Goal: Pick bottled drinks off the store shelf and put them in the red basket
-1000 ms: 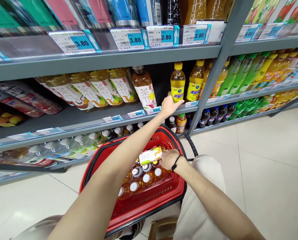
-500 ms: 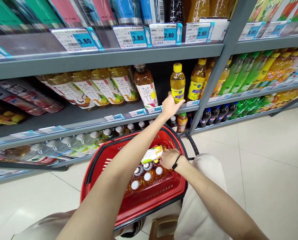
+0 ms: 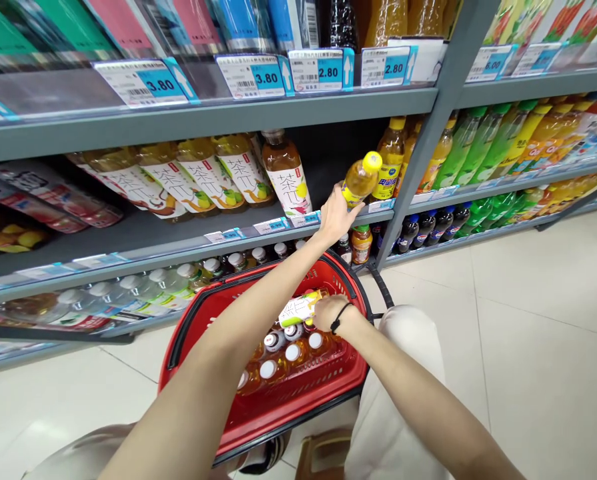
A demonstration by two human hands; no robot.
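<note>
My left hand (image 3: pixel 339 212) is wrapped round a yellow-capped drink bottle (image 3: pixel 362 177) at the front of the middle shelf. The bottle leans toward me, its cap tipped outward. Inside the red shopping basket (image 3: pixel 218 437), my right hand (image 3: pixel 329 312) grips a tea bottle (image 3: pixel 301 308) with a white and yellow label, lying on its side. Several white-capped bottles (image 3: pixel 293 352) stand beneath it. Beside my left hand, a brown tea bottle (image 3: pixel 284 173) is upright on the shelf, and another yellow-capped bottle (image 3: pixel 391 160) stands to the right.
Above is a shelf edge (image 3: pixel 258 120) with price tags. A grey shelf post (image 3: pixel 428 147) rises right of my left hand. Several capped bottles (image 3: pixel 163 285) fill the low shelf behind the basket. My knee (image 3: pixel 411 347) is against the basket's right side; a brown stool (image 3: pixel 323 453) is below.
The yellow-capped bottle in my left hand has gone from upright to tilted toward me and to the right. My right hand stays on the tea bottle in the basket.
</note>
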